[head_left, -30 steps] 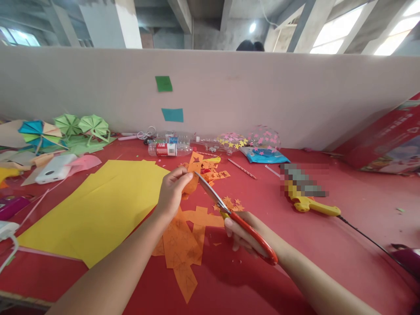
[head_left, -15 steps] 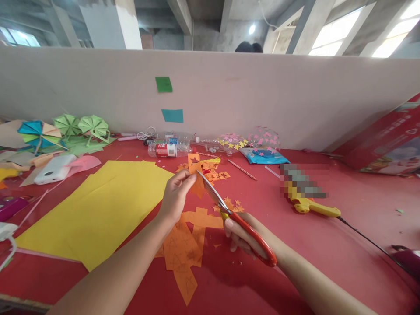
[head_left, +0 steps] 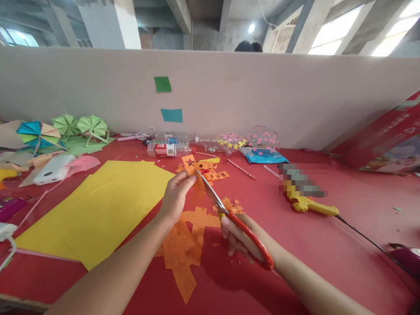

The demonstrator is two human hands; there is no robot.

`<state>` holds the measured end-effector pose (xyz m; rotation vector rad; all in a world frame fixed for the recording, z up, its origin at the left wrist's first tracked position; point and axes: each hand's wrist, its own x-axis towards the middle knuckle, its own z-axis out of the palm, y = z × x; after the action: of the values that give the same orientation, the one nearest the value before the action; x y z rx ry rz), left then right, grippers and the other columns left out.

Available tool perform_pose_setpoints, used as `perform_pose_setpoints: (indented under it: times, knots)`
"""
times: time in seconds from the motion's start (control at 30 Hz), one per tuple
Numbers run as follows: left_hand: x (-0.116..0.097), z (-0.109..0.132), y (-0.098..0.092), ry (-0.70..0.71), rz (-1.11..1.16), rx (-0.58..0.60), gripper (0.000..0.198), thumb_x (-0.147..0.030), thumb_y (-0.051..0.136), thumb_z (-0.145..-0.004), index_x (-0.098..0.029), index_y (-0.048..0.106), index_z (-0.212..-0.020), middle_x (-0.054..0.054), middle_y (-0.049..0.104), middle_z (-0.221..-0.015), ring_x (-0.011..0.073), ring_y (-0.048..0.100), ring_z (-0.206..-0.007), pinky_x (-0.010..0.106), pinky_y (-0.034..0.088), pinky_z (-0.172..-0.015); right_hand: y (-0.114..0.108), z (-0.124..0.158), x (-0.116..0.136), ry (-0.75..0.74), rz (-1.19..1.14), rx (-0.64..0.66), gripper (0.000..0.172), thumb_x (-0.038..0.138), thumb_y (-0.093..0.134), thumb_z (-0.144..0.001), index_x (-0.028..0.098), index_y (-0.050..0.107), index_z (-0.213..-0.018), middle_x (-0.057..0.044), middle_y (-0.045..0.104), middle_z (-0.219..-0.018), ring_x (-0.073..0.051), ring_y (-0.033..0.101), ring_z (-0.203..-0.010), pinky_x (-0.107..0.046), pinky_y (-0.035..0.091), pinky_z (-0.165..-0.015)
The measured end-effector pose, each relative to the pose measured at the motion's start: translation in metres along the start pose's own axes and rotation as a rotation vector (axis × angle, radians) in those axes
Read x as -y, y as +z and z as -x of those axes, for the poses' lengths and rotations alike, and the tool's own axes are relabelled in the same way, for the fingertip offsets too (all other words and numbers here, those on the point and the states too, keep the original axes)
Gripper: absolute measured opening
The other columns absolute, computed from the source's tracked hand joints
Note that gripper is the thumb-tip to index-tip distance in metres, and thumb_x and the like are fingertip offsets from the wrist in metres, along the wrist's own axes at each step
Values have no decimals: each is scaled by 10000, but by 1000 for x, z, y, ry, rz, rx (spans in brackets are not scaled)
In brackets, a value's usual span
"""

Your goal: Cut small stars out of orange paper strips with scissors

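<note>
Left hand (head_left: pixel 175 197) is being pinched shut on orange paper (head_left: pixel 198 187), lifted off the surface (head_left: pixel 328 227) to meet the blades. Scissors (head_left: pixel 229 214) are being gripped by the right hand (head_left: pixel 239 239), blades against the paper's edge.

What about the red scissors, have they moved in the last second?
No, hardly: the scissors still point at the bottle, their handles as far left of the yellow glue gun as before.

Place: craft workshop, bare concrete hall.
Evidence: red surface (head_left: pixel 328 245) with yellow paper sheet (head_left: pixel 98 205), folded green paper fans (head_left: pixel 80 125), yellow glue gun (head_left: pixel 311 203).
</note>
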<state>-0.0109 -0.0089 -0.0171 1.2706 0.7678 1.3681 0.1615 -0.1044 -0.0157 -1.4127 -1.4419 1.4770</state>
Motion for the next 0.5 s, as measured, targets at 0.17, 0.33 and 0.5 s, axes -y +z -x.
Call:
perform_pose_setpoints:
  times: [0.17,0.33,0.5]
  knots:
    - [1,-1,0,-7,6,-15,186,-318,620,-792,-190,586,-660,-23,529,-656,119,475,-621,238,366,-612,3,0,4,32,11,-26,504,663,524,-802,206,442,-605,119,358,-323,-55,354,-254,-228,456,-423]
    - [-1,-1,1,-40,38,-20,155,-293,633,-770,-192,605,-657,-20,571,-668,131,525,-688,236,405,-680,4,-1,4,43,7,-32,494,646,541,-801,205,438,-603,122,354,-329,-51,347,-251,-218,435,-401]
    - [-2,0,0,-43,31,-33,151,-279,635,-777,-190,604,-659,-30,540,-651,115,491,-645,227,393,-652,5,0,6,51,1,-21,519,676,518,-795,208,420,-593,124,339,-301,-46,331,-248,-232,455,-432]
